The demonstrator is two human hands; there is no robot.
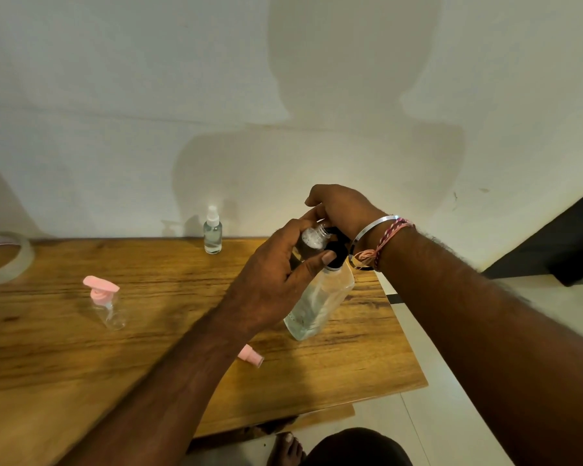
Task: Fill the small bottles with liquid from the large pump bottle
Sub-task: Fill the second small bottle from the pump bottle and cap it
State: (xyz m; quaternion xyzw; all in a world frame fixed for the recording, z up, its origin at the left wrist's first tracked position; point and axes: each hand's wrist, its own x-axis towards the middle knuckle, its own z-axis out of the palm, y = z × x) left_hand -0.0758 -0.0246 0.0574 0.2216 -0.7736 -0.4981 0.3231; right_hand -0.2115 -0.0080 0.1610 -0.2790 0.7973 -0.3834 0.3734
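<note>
Warm, dim yellowish light comes from behind the person and throws a broad, soft-edged shadow of head and shoulders onto the pale plaster wall (148,79) above the far edge of the brown wooden table (64,358). Wide-angle distortion bends that table's edges and stretches the forearms near the lower corners. The picture is slightly soft, with faint glare on the silver metal bangle (371,232).

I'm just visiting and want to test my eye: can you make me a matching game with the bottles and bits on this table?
Things:
1. spray bottle
2. pink-pump bottle
3. loose pink cap
4. small open bottle

Places:
A. held in the left hand at the large pump bottle
B. lying near the left forearm
C. upright by the wall
D. standing alone at left

Pairs: 1-C, 2-D, 3-B, 4-A
</note>
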